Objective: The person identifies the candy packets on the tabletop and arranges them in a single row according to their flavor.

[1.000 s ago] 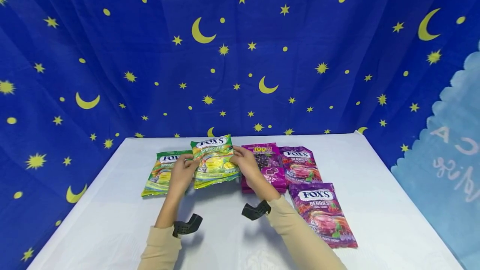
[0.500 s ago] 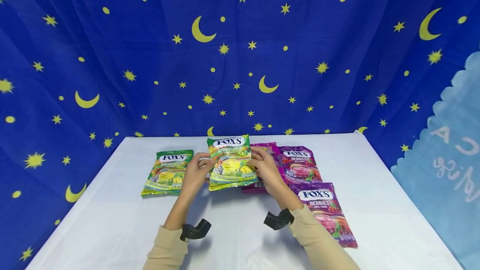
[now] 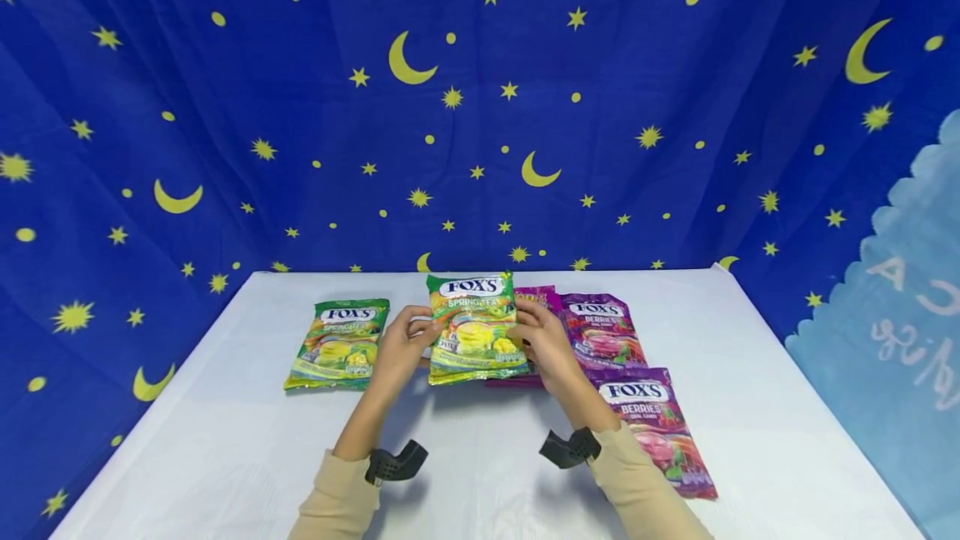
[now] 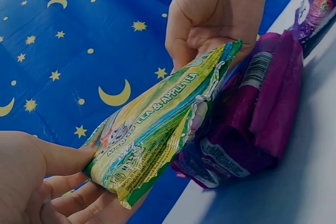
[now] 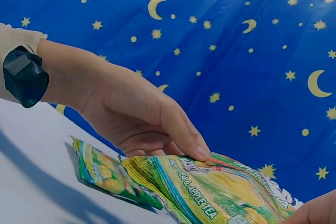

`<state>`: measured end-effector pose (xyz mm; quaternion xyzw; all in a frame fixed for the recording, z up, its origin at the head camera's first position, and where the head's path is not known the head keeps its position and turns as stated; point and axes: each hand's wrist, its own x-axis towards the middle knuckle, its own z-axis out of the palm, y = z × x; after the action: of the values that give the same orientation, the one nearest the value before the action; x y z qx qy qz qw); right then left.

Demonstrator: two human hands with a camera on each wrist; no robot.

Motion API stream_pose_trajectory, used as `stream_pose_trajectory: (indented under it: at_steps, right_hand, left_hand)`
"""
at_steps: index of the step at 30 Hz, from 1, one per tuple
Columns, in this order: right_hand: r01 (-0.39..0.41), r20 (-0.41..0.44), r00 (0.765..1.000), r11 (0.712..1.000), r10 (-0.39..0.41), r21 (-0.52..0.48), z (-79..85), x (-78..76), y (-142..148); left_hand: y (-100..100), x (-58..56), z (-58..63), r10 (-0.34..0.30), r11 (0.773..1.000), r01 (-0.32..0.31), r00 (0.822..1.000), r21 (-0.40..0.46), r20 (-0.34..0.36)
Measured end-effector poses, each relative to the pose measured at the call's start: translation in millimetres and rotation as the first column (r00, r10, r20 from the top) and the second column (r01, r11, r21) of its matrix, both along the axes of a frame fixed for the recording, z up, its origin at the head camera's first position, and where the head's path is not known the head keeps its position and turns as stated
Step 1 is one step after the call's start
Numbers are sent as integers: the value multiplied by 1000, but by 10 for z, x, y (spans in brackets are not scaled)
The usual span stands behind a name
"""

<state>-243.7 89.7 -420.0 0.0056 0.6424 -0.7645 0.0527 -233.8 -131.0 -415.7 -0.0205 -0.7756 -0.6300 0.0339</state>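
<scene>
Between both hands is a green and yellow Fox's Spring Tea candy bag (image 3: 477, 332), held up off the table by its sides. My left hand (image 3: 401, 348) pinches its left edge, thumb in front and fingers behind, as the left wrist view shows. On the opposite edge my right hand (image 3: 549, 348) grips the bag with bent fingers. Behind and right of it, a magenta candy bag (image 4: 252, 114) is partly covered in the head view. A second Spring Tea bag (image 3: 337, 346) lies on the table to the left of my left hand.
Two purple Fox's Berries bags lie to the right: one farther back (image 3: 602, 332), the other nearer (image 3: 652, 436), partly behind my right forearm. The white table (image 3: 202, 440) meets a blue star-and-moon cloth (image 3: 480, 132) at the back.
Both hands have carried the held Spring Tea bag to the right, away from the other Spring Tea bag and in front of the magenta bag. The bags on the table stay put.
</scene>
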Motion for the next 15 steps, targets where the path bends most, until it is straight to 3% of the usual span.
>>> stream_pose_trajectory:
  at_steps: [15]
  right_hand:
    - [-13, 11, 1000, 1000, 13, 7, -43, -18, -22]
  left_hand:
    - [-45, -22, -3, 6, 1000, -7, 999, 12, 31]
